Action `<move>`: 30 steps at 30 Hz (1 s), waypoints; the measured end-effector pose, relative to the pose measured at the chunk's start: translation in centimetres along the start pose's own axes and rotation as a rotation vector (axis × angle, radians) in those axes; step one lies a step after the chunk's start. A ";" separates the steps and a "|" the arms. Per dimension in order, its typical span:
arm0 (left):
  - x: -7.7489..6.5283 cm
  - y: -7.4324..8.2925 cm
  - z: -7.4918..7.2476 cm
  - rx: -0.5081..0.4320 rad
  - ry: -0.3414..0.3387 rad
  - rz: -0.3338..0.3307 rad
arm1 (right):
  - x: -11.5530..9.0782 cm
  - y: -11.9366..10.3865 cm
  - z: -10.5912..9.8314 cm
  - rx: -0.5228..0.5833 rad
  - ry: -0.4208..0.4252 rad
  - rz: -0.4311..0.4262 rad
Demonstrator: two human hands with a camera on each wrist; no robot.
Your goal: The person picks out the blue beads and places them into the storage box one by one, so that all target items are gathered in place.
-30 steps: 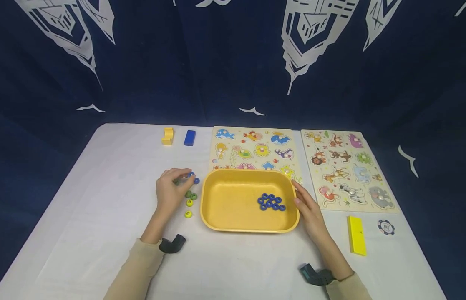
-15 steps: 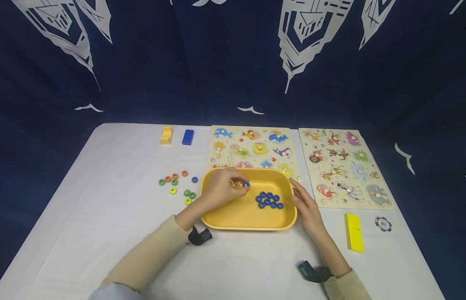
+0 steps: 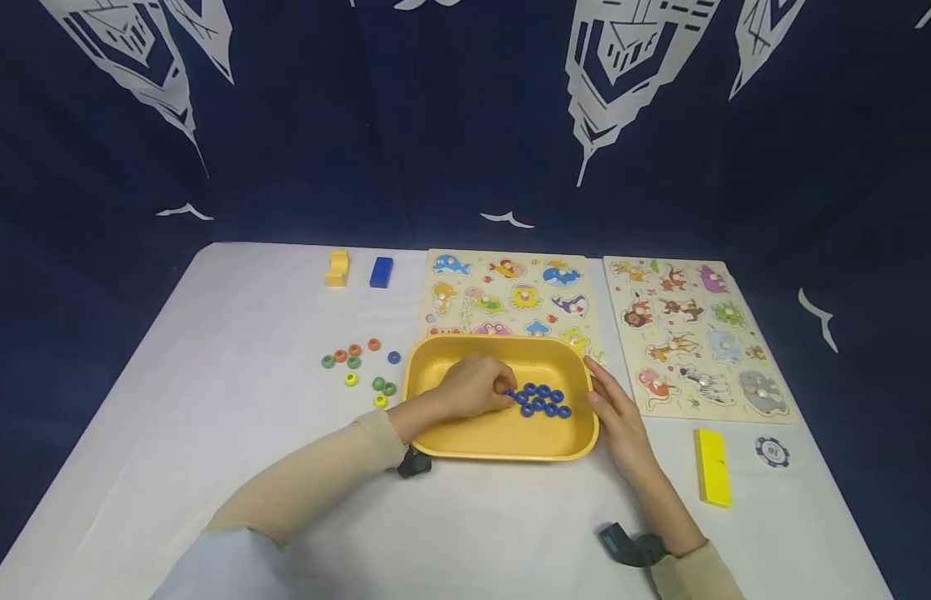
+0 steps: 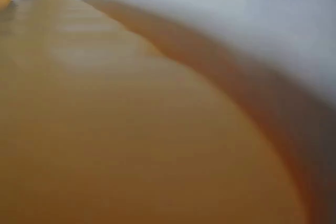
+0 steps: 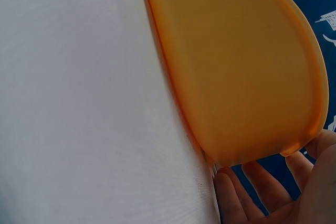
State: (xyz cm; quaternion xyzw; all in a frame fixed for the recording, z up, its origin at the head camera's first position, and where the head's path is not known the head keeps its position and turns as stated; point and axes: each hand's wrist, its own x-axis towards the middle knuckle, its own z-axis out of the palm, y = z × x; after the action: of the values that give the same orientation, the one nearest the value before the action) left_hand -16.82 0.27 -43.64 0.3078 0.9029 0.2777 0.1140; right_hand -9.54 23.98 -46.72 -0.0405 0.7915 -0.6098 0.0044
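Note:
Inside the yellow tray [image 3: 465, 446], my left hand [image 3: 473, 387] pinches a blue bead [image 3: 510, 394] at the fingertips, low over the tray floor. This bead is beside a cluster of several blue beads [image 3: 539, 403] in the tray's right half. My right hand [image 3: 618, 425] holds the tray's right end, thumb at the rim and fingers against the outer wall. The right wrist view shows the fingers [image 5: 268, 182] below the tray's edge [image 5: 247, 156]. In the left wrist view the tray's wall [image 4: 157, 129] fills most of the picture, and the left fingertips cannot be made out.
Left of the tray lie a single blue bead [image 3: 393, 357] and several orange, green and yellow beads [image 3: 353, 362]. Behind are a yellow block [image 3: 337, 269], a blue block [image 3: 381, 272] and two animal puzzle boards [image 3: 510, 287]. At right lie a yellow bar [image 3: 713, 468] and a chip [image 3: 772, 452].
My left hand has carried a blue bead from the loose beads at the left, over the tray's rim and down beside the blue cluster. The right hand stays at the tray's right end.

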 end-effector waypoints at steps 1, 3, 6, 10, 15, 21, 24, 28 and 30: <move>-0.2 0.1 -0.1 -0.002 0.001 0.004 | 0.0 0.0 0.0 0.005 -0.001 0.002; -0.7 0.4 -0.4 -0.008 0.028 0.018 | 0.0 0.0 0.1 0.009 -0.002 0.003; -2.0 0.8 -1.7 -0.062 0.132 0.044 | 0.0 0.0 0.2 0.015 -0.002 -0.006; -4.1 0.3 -4.3 -0.176 0.411 0.054 | 0.0 0.0 0.1 0.013 0.006 -0.017; -6.9 -3.0 -6.8 -0.302 0.714 -0.032 | -0.1 -0.4 0.0 -0.007 0.013 0.005; -8.8 -7.6 -7.9 -0.369 0.871 -0.133 | -0.4 -2.0 0.3 -0.025 0.017 0.013; -8.9 -9.0 -7.8 -0.359 0.864 -0.179 | -0.3 -1.8 0.2 -0.029 0.019 0.006; -8.8 -10.6 -6.9 -0.325 0.808 -0.243 | -0.1 -0.9 0.1 -0.041 0.013 0.013; -8.6 -11.3 -6.3 -0.298 0.775 -0.268 | 0.0 -0.5 0.1 -0.048 0.015 0.017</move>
State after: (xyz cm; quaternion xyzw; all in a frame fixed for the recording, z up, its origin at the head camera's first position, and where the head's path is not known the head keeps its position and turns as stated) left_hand -17.98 -15.22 -44.67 0.0414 0.8610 0.4826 -0.1550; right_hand -9.53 23.78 -46.21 -0.0290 0.8063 -0.5907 0.0027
